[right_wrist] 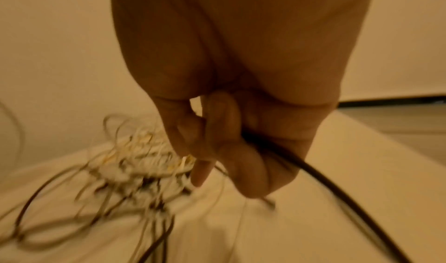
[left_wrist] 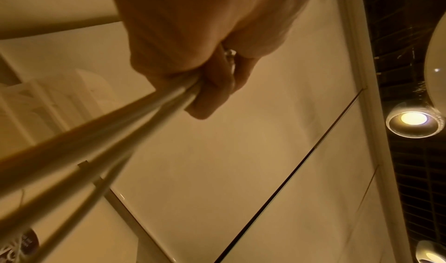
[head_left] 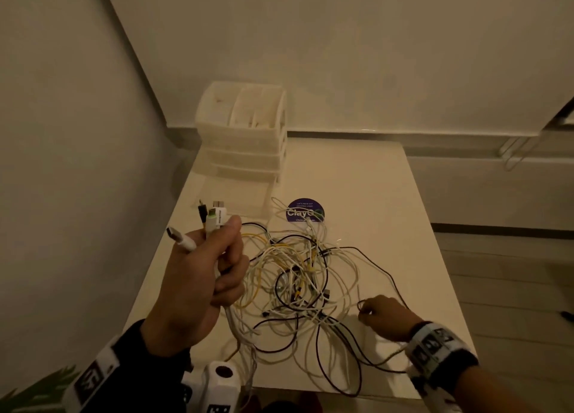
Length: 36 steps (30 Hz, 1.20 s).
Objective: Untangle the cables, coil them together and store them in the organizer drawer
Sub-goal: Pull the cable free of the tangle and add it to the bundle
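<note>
We've got the white bench (head_left: 372, 195) with the organizer (head_left: 242, 133) at the back corner, then the cable tangle (head_left: 298, 282) mid-bench. Our left hand (head_left: 198, 282) grips several plug ends — our right hand (head_left: 385, 316) pinches a dark cable (right_wrist: 337, 187).

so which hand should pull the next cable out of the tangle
Right. The right hand is down at the table, already pinching a dark cable beside the tangle. The left hand is full of gathered plug ends.
</note>
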### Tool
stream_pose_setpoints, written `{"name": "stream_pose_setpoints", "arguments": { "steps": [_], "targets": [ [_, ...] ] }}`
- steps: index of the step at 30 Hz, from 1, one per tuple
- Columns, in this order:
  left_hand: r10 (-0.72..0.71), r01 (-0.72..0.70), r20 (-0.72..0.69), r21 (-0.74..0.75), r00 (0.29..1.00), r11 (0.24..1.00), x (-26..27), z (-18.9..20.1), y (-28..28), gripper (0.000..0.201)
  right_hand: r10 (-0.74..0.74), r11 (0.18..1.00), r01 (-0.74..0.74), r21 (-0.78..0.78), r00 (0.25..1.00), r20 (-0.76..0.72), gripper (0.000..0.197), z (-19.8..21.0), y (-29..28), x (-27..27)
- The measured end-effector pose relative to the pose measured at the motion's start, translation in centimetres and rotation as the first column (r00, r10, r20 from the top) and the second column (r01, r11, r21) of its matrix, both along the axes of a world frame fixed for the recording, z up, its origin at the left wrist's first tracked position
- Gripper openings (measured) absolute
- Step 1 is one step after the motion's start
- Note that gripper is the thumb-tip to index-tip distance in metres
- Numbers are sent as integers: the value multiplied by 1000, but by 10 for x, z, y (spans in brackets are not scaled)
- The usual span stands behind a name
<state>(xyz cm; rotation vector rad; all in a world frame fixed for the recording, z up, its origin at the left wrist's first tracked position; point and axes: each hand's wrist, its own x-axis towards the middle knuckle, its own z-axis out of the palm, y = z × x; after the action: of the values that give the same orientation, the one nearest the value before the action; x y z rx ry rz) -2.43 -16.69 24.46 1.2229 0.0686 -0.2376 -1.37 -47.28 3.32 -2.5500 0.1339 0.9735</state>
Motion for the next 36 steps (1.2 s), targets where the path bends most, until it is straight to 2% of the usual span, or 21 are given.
{"name": "stream_pose_setpoints", "arguments": {
  "steps": [2, 4, 5, 7, 9, 10, 11, 12, 13, 15, 16, 17, 20, 24, 28, 31, 33, 36],
  "targets": [
    [-17, 17, -1, 17, 1000, 1000, 2, -1, -6, 39, -154, 971, 145, 191, 987, 35, 29, 32, -16, 4],
    [-42, 41, 16, 44, 999, 998, 4, -1, -13, 35, -365, 869, 317, 379, 929, 60, 32, 64, -30, 9],
    [-55, 53, 20, 60, 998, 997, 6, -1, -17, 34, -460, 794, 378, 477, 885, 65, 32, 81, -34, 11],
    [-77, 75, 20, 87, 997, 993, 9, 0, -23, 33, -595, 564, 434, 702, 803, -19, 29, 112, -33, 13],
    [-73, 71, 18, 89, 997, 993, 14, 1, -29, 32, -594, 352, 393, 850, 795, -122, 28, 144, -18, 14],
    [-63, 62, 13, 81, 998, 995, 16, 1, -32, 32, -563, 298, 344, 891, 817, -127, 32, 158, -7, 13],
    [-53, 53, 6, 69, 999, 996, 18, 2, -34, 31, -529, 296, 282, 913, 844, -89, 37, 170, 6, 12],
    [-45, 45, -2, 59, 999, 997, 20, 2, -35, 30, -493, 349, 200, 915, 870, -3, 43, 181, 20, 10],
    [-38, 39, -8, 55, 999, 998, 22, 3, -35, 29, -440, 464, 88, 881, 886, 144, 48, 189, 35, 8],
    [-26, 27, -16, 46, 1000, 999, 25, 3, -34, 29, -265, 709, -152, 688, 848, 460, 58, 197, 66, 2],
    [-19, 20, -16, 38, 1000, 999, 26, 4, -33, 30, -172, 776, -233, 586, 816, 552, 63, 198, 81, 0],
    [-14, 15, -10, 31, 1000, 999, 26, 4, -30, 32, -96, 808, -293, 511, 791, 604, 67, 199, 95, -3],
    [-15, 15, 19, 32, 1000, 999, 25, 6, -21, 37, 22, 820, -391, 418, 751, 660, 73, 200, 127, -10],
    [-22, 22, 31, 9, 999, 1000, 25, 5, -5, 44, 110, 890, -366, 274, 754, 648, 90, 202, 148, -18],
    [-25, 19, 107, 56, 994, 998, 24, 2, 8, 42, 225, 929, -354, 106, 768, 600, 91, 209, 167, -26],
    [60, -80, 162, 120, 985, 990, 26, -6, 13, 41, 286, 923, -383, 43, 755, 590, 89, 211, 177, -28],
    [145, -151, 151, 26, 978, 988, 31, -9, 20, 43, 294, 912, -406, 68, 757, 584, 79, 208, 182, -30],
    [210, -190, 61, -243, 976, 951, 40, 0, 40, 42, 238, 900, -399, 178, 789, 566, 51, 183, 179, -36]
  ]
}}
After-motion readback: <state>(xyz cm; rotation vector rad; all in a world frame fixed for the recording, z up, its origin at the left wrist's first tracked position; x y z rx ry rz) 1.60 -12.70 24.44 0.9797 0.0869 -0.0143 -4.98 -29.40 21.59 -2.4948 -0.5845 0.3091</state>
